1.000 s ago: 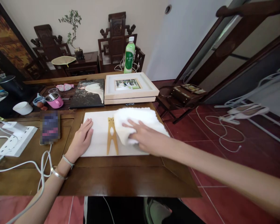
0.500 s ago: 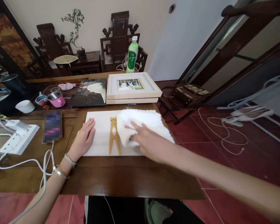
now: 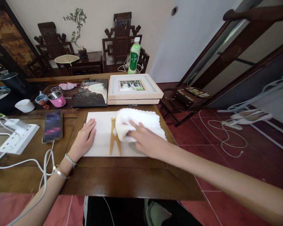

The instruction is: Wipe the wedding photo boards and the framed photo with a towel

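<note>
Our right hand [image 3: 147, 138] is pressing the white cloth [image 3: 141, 121], fingers spread. Our left hand [image 3: 86, 136] is lying flat on the board [image 3: 101, 135].

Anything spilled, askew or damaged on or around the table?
Nothing visibly spilled or damaged. Bit untidy: a white cable loops loosely past the near edge of the table, and a cord sprawls on the red floor with its end loose. Both could snag.

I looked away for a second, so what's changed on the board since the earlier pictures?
The right hand and white cloth have shifted left, and the cloth now overlaps the upper right edge of the yellow forked piece. The left hand stays flat on the white board; the forked piece stays put.
</note>
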Demonstrator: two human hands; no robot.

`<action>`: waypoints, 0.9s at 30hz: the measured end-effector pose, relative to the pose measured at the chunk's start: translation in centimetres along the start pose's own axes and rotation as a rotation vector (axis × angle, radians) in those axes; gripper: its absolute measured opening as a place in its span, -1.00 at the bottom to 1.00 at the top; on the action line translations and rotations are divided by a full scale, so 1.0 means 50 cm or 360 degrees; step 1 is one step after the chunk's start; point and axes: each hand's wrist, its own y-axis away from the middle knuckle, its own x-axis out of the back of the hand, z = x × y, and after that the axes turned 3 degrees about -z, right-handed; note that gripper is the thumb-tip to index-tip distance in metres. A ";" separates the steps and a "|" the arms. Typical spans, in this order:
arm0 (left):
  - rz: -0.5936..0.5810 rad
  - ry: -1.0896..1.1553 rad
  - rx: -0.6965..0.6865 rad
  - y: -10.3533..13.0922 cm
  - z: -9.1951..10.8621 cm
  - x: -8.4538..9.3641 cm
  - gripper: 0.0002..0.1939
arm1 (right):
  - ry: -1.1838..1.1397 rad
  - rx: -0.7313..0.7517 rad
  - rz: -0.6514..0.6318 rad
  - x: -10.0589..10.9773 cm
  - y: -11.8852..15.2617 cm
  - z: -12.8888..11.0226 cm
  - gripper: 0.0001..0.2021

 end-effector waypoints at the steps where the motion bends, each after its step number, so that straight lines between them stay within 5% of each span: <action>1: 0.0003 0.0001 0.0001 0.000 0.000 0.000 -0.51 | 0.0024 -0.0010 0.0063 -0.002 -0.023 0.011 -0.35; 4: -0.0006 0.0000 0.0004 -0.001 0.001 0.001 -0.51 | 0.0119 -0.0015 0.0167 -0.009 -0.075 0.026 -0.36; 8: -0.0018 -0.0007 0.0006 -0.001 0.003 0.001 -0.51 | 0.0209 -0.0062 0.0043 -0.016 -0.081 -0.004 -0.41; 18: -0.0031 -0.0018 0.0020 -0.001 0.000 -0.001 -0.49 | 0.0130 0.0217 -0.0352 -0.046 0.085 -0.146 -0.68; 22: -0.0024 -0.0028 0.0010 0.001 0.000 -0.001 -0.50 | 0.0114 0.0183 -0.0298 -0.041 0.066 -0.121 -0.60; 27: -0.0031 -0.0037 0.0004 0.000 0.002 0.000 -0.50 | 0.0166 0.0027 -0.0147 -0.011 -0.049 -0.050 -0.45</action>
